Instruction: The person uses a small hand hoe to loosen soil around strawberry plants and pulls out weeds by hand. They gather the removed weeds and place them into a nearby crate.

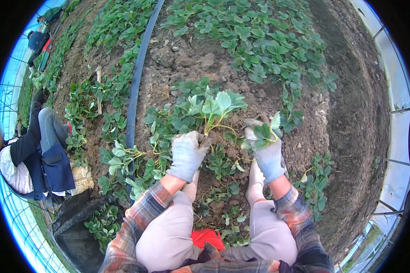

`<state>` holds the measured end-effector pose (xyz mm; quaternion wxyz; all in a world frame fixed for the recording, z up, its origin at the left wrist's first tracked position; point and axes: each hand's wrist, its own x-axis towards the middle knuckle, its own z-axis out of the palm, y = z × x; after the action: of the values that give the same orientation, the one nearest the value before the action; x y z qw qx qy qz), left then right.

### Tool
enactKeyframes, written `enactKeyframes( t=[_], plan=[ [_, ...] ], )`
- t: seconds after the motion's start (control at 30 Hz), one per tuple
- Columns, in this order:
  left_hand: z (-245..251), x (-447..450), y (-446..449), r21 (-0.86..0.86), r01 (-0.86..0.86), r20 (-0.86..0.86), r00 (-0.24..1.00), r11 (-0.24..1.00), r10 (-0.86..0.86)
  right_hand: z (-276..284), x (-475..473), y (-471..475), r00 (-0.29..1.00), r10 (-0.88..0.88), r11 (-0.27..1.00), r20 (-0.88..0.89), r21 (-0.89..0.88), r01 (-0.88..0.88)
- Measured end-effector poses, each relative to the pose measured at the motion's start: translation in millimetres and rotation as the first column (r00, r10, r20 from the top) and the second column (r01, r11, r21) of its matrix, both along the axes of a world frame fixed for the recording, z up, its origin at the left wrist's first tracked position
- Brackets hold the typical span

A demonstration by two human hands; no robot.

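Note:
My left hand (pixel 189 152), in a pale work glove, is closed around the base of a strawberry plant (pixel 217 105), whose leaves and reddish stems stand up above the fist. To its right, my right hand (pixel 264 148), gloved too, is closed on a strawberry runner (pixel 272 134) with several leaves; something dark, perhaps a tool, shows at its fingers but is too unclear to name. A thin stem stretches between the two hands. Below and left of them, more strawberry plants (pixel 157 167) lie on the brown soil.
A flat dark drip hose (pixel 136 78) runs along the bed at left. Strawberry foliage (pixel 259 37) covers the far bed. A seated co-worker (pixel 48 153) is at left beside a black sheet or bag (pixel 80 235); another person (pixel 39 41) is farther off. Plastic greenhouse sheeting (pixel 398 85) rises at right.

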<state>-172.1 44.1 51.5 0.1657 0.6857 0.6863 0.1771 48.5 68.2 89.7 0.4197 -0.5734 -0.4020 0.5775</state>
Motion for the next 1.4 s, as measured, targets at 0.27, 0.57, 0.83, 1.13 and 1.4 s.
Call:
enactKeyframes(
  t=[0.27,0.57,0.83,1.13,1.4],
  plan=[
    [-2.5,4.2,-1.7,0.096,0.052,0.048,0.997,0.994,-0.057,-22.4,-9.1,6.7,0.816,0.323,0.933,0.48,-0.018,-0.359],
    [-1.1,5.9,-0.2,0.023,0.018,0.018,1.0,1.0,-0.018,7.4,-3.0,-7.8,0.375,0.831,0.526,0.412,-0.358,-0.772],
    [1.2,1.4,0.3,0.15,0.112,-0.077,0.992,0.982,-0.101,-21.7,27.9,-0.6,0.938,0.336,0.93,-0.078,-0.127,-0.344],
    [-4.5,7.8,-1.4,0.135,0.136,-0.03,0.991,0.981,-0.133,-41.6,-1.2,-3.8,0.895,-0.107,0.958,-0.434,-0.285,-0.023],
    [-5.9,9.8,-3.4,0.121,0.158,-0.011,0.987,0.98,-0.158,-39.2,-8.4,-6.4,0.979,0.029,0.995,-0.201,-0.084,-0.046]
  ],
)
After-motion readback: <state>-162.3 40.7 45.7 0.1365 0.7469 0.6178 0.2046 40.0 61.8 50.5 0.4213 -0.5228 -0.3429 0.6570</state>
